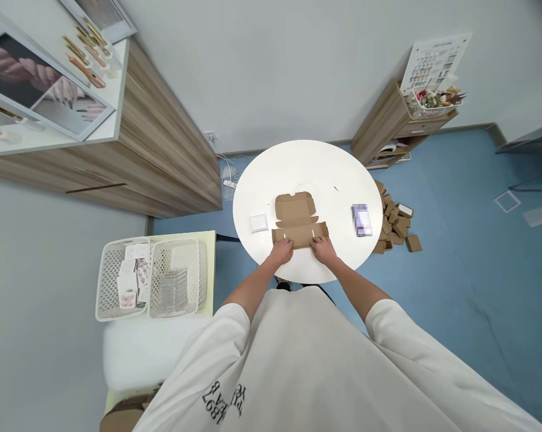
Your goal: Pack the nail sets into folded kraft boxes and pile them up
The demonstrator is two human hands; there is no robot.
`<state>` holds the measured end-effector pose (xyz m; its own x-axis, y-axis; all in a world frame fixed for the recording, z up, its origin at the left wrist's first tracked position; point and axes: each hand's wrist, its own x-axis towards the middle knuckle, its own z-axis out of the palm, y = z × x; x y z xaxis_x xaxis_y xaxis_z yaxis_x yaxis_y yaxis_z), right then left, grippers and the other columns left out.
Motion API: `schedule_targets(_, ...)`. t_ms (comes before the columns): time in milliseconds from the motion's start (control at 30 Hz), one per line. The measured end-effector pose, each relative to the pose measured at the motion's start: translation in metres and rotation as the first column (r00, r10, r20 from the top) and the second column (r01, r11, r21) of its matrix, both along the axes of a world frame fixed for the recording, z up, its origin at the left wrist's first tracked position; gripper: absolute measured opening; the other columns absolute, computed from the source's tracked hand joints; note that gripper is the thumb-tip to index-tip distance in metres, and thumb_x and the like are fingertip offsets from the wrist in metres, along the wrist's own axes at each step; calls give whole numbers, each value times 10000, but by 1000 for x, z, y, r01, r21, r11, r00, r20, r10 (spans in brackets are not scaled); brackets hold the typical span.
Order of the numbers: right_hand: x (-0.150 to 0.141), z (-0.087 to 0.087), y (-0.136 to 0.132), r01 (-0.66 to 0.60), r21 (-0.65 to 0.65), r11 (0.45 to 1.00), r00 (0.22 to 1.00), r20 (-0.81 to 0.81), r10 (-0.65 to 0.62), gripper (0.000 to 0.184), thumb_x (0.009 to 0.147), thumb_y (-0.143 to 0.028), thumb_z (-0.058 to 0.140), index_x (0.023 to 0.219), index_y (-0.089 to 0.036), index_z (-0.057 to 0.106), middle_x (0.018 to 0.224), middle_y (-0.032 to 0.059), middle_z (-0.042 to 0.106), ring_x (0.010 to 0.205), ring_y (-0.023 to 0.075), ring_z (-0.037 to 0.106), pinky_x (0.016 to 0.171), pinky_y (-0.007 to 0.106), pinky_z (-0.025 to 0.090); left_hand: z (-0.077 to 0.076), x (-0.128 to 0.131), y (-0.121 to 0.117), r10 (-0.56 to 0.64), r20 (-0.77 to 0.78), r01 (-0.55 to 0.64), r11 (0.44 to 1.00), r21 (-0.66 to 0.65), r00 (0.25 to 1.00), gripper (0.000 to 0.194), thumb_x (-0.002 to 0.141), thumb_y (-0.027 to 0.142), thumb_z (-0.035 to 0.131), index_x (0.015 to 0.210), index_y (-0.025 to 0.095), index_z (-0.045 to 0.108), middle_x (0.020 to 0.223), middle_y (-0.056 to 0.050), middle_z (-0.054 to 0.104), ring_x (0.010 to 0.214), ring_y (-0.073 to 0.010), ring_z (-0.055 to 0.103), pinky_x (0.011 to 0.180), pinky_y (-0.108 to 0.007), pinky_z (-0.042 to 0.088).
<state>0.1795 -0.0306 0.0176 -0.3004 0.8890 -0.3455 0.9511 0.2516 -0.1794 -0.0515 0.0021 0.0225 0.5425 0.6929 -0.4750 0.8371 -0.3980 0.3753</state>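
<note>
An unfolded brown cardboard box [295,210] lies on the round white table [307,162], its near part creased and partly raised. My left hand [282,249] grips the near left corner of the cardboard, fingers curled over the edge. At the near right corner, my right hand [324,249] holds the same cardboard in a like way. Left of the cardboard rests a small white square item [259,223]. A purple and white pack [361,220], blurred out, lies to the right. Farther back is a thin dark object [336,189], too small to make out.
Many small brown boxes [394,222] are heaped on the floor right of the table. White baskets [174,279] with cards and clear cases stand on a side table at left. A wooden cabinet [163,138] rises behind them; a smaller cabinet [388,123] stands at back right.
</note>
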Motion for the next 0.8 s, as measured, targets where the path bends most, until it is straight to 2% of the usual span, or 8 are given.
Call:
schedule_targets(167, 9, 6, 19, -18, -54, 998, 999, -51, 15, 279, 990, -263, 489, 1147, -192, 708, 1148, 116, 710, 1160, 282, 554, 991, 407, 348, 1, 12, 9, 0, -50, 1, 1000, 29, 999, 336, 929, 295, 557, 1250, 196, 545, 1290, -147, 571, 1199, -321, 564, 1024, -468, 410)
schedule_targets(267, 11, 9, 27, -43, -83, 996, 998, -46, 39, 273, 1008, -289, 475, 1145, -192, 691, 1090, 111, 721, 1132, 276, 577, 978, 400, 349, 3, 24, 17, 32, -49, -30, 998, 50, 998, 359, 919, 309, 583, 1257, 199, 530, 1347, -157, 537, 1239, -332, 539, 1032, -469, 401)
schedule_targets(400, 13, 10, 32, -71, -103, 992, 997, -30, 68, 273, 1011, -284, 461, 1116, -178, 689, 1045, 118, 716, 1103, 269, 593, 960, 382, 361, 3, 32, 29, 49, -29, -49, 999, 6, 998, 450, 902, 288, 604, 1325, 193, 487, 1492, -188, 425, 1177, -336, 594, 989, -468, 445)
schedule_targets(500, 16, 12, 42, -52, -117, 992, 998, -50, 46, 293, 1017, -290, 434, 1102, -191, 696, 1039, 104, 713, 1051, 260, 605, 932, 372, 388, 1, 33, 36, 57, -22, -58, 998, -25, 998, 535, 882, 268, 630, 1383, 202, 453, 1610, -206, 268, 1163, -349, 616, 944, -470, 488)
schedule_targets(633, 21, 13, 70, 115, 9, 993, 987, -113, -114, 341, 1001, -267, 419, 1202, -205, 687, 1180, 119, 672, 1066, 269, 591, 925, 382, 426, 2, 34, 41, 64, -39, -66, 997, -50, 997, 653, 843, 253, 679, 1442, 237, 420, 1684, -177, 85, 1168, -368, 625, 895, -467, 534)
schedule_targets(733, 24, 8, 98, 309, 114, 944, 935, -220, -279, 346, 948, -271, 484, 1211, -211, 700, 1306, 136, 609, 1104, 283, 587, 924, 400, 461, 5, 36, 44, 74, -48, -77, 994, -80, 996, 722, 820, 249, 704, 1475, 253, 402, 1694, -162, 17, 1170, -384, 626, 868, -483, 556)
schedule_targets(800, 25, 1, 114, 401, 80, 912, 889, -273, -367, 333, 908, -282, 528, 1171, -232, 726, 1301, 124, 622, 1088, 283, 605, 890, 398, 485, 8, 38, 45, 74, -56, -79, 993, -93, 996, 730, 821, 241, 706, 1482, 257, 396, 1695, -156, -19, 1159, -386, 631, 849, -489, 565)
